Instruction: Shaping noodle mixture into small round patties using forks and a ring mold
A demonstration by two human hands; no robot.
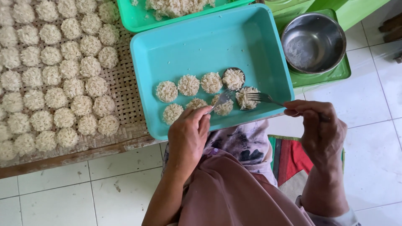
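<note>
My left hand (188, 136) grips a metal spoon (222, 99) whose tip rests among small round noodle cakes (188, 85) in a teal rectangular tray (201, 46). My right hand (316, 125) pinches a metal fork (259, 97) whose tines press on a noodle cake (247, 98) at the right of the row. A small round metal mould (233, 78) filled with noodles sits just above it. Several cakes lie in two rows in the tray's near half.
A woven bamboo mat (121, 83) on the left carries many rows of noodle cakes (54, 75). A green tray (138, 19) of loose noodles lies behind. A steel bowl (313, 42) sits on a green tub at right. White tiled floor surrounds.
</note>
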